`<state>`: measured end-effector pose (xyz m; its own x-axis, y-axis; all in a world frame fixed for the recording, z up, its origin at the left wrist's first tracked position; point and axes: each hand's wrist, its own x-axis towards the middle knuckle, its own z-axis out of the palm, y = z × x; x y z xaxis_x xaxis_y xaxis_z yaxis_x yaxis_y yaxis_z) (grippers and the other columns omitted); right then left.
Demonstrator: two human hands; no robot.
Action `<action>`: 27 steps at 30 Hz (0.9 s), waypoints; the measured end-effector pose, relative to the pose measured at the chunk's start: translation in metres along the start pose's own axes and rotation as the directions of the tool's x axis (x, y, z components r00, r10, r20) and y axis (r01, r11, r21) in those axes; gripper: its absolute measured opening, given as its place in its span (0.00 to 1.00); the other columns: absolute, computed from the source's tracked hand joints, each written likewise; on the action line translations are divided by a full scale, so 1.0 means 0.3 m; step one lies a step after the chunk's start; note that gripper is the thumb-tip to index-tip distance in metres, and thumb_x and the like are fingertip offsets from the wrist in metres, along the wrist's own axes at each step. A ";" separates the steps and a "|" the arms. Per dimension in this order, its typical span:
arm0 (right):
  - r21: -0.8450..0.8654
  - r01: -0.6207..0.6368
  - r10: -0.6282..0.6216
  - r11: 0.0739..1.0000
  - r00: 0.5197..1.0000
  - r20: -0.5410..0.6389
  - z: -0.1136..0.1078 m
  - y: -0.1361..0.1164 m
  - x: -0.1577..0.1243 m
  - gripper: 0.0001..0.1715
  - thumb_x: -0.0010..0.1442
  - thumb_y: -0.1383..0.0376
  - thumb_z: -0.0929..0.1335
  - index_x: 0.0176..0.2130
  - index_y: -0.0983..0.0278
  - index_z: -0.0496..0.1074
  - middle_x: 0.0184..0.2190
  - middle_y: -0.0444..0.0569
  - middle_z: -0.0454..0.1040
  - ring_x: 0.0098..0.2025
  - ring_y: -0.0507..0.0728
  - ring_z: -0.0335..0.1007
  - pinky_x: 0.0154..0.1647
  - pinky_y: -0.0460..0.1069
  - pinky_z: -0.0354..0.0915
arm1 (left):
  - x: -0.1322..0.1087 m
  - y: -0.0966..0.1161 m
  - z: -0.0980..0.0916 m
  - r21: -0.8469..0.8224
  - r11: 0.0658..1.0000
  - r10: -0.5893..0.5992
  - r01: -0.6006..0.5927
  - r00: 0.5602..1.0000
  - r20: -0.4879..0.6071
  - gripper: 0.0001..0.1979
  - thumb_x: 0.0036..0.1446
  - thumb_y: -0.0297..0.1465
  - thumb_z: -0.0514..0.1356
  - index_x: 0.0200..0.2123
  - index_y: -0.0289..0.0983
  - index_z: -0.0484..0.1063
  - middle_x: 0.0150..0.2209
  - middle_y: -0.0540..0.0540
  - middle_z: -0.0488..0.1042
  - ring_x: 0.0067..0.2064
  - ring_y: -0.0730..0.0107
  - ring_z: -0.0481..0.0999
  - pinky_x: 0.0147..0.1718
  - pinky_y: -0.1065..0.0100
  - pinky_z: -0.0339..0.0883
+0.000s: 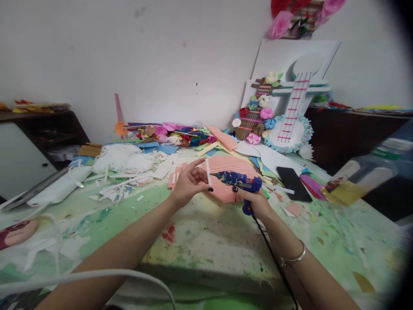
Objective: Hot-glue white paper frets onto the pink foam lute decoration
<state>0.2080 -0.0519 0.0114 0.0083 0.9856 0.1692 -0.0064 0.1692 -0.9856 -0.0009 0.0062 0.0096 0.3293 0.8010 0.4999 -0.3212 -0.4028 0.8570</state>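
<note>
My left hand (192, 181) pinches a short white strip (208, 172) upright between thumb and forefinger. Wrapped round the handle of a blue hot glue gun (247, 184) is my right hand (256, 201). The gun's nozzle points left, close to the strip; whether they touch I cannot tell. A white glue stick (280, 188) sticks out of the gun's back. Beneath both hands lies a salmon-pink guitar-shaped cutout (226, 196) with thin white strings across it, its middle partly hidden by my hands and the gun.
The gun's black cord (271, 249) runs off the table's front edge. A black phone (294, 184) and a bottle of yellow liquid (358, 176) are at right. White scraps (124, 159) and coloured paper pile up behind; decorated paper guitars (288, 129) lean on the wall. A white cable (106, 273) crosses the lower left.
</note>
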 end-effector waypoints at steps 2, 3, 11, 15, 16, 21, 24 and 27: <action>-0.019 0.004 -0.004 1.000 1.000 0.007 -0.003 0.002 -0.001 0.16 0.42 0.54 0.75 0.26 0.63 0.76 0.17 0.42 0.68 0.22 0.52 0.63 0.25 0.47 0.57 | 0.001 -0.001 -0.001 0.003 1.000 0.004 -0.004 1.000 -0.004 0.40 0.38 0.25 0.71 0.56 0.36 0.60 0.28 0.52 0.71 0.30 0.74 0.72 0.33 0.71 0.67; -0.023 0.001 -0.001 1.000 1.000 0.011 -0.003 0.001 -0.002 0.15 0.42 0.54 0.75 0.25 0.63 0.76 0.17 0.42 0.68 0.22 0.51 0.62 0.24 0.47 0.57 | 0.001 -0.002 -0.002 0.003 1.000 0.007 -0.007 1.000 -0.004 0.40 0.38 0.25 0.71 0.56 0.36 0.60 0.28 0.52 0.71 0.31 0.74 0.72 0.33 0.71 0.67; -0.036 -0.010 0.010 0.999 1.000 0.021 -0.001 -0.014 -0.008 0.16 0.41 0.55 0.75 0.20 0.64 0.72 0.16 0.42 0.68 0.20 0.50 0.61 0.23 0.46 0.56 | 0.006 -0.002 -0.007 -0.006 1.000 0.012 -0.012 1.000 -0.021 0.40 0.38 0.25 0.71 0.56 0.35 0.60 0.28 0.52 0.70 0.30 0.74 0.72 0.33 0.70 0.68; -0.037 -0.025 0.026 0.999 0.999 0.027 -0.003 -0.019 -0.009 0.15 0.42 0.56 0.75 0.22 0.64 0.73 0.16 0.41 0.67 0.21 0.50 0.61 0.24 0.46 0.55 | 0.008 -0.003 -0.008 -0.020 1.000 0.019 -0.020 0.999 -0.038 0.41 0.37 0.25 0.72 0.56 0.35 0.60 0.27 0.53 0.71 0.30 0.74 0.71 0.32 0.71 0.68; -0.035 -0.028 0.029 0.999 0.999 0.028 -0.003 -0.020 -0.010 0.15 0.42 0.56 0.75 0.23 0.64 0.74 0.16 0.41 0.67 0.21 0.50 0.61 0.24 0.46 0.55 | 0.008 -0.004 -0.009 -0.021 1.000 0.019 -0.020 0.999 -0.043 0.41 0.37 0.25 0.72 0.56 0.35 0.61 0.27 0.52 0.71 0.30 0.74 0.71 0.31 0.71 0.68; -0.036 -0.024 0.026 0.999 0.998 0.062 -0.005 -0.026 -0.016 0.15 0.43 0.56 0.75 0.26 0.64 0.75 0.17 0.42 0.67 0.21 0.50 0.60 0.23 0.46 0.55 | 0.010 -0.009 -0.013 -0.024 0.999 0.022 -0.023 0.998 -0.057 0.41 0.37 0.24 0.71 0.56 0.34 0.60 0.28 0.51 0.72 0.30 0.74 0.72 0.31 0.70 0.69; -0.054 -0.022 0.027 0.998 0.997 0.079 -0.005 -0.033 -0.019 0.14 0.44 0.56 0.75 0.29 0.63 0.77 0.18 0.42 0.69 0.22 0.50 0.60 0.24 0.46 0.56 | 0.011 -0.008 -0.013 -0.021 1.000 0.018 -0.019 0.998 -0.062 0.40 0.37 0.25 0.71 0.56 0.35 0.60 0.28 0.52 0.71 0.29 0.74 0.72 0.31 0.70 0.70; -0.041 0.006 -0.002 0.999 0.994 0.109 -0.001 -0.047 -0.022 0.16 0.44 0.56 0.75 0.33 0.62 0.78 0.21 0.43 0.71 0.23 0.51 0.61 0.25 0.47 0.58 | 0.011 -0.004 -0.012 -0.017 1.000 0.019 -0.020 0.997 -0.073 0.40 0.37 0.24 0.70 0.56 0.35 0.61 0.27 0.52 0.70 0.29 0.74 0.71 0.29 0.70 0.70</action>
<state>0.2082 -0.0608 0.0241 -0.1010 0.9801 0.1708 0.0352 0.1751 -0.9839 -0.0025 0.0109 0.0097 0.2576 0.8232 0.5059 -0.3427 -0.4117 0.8444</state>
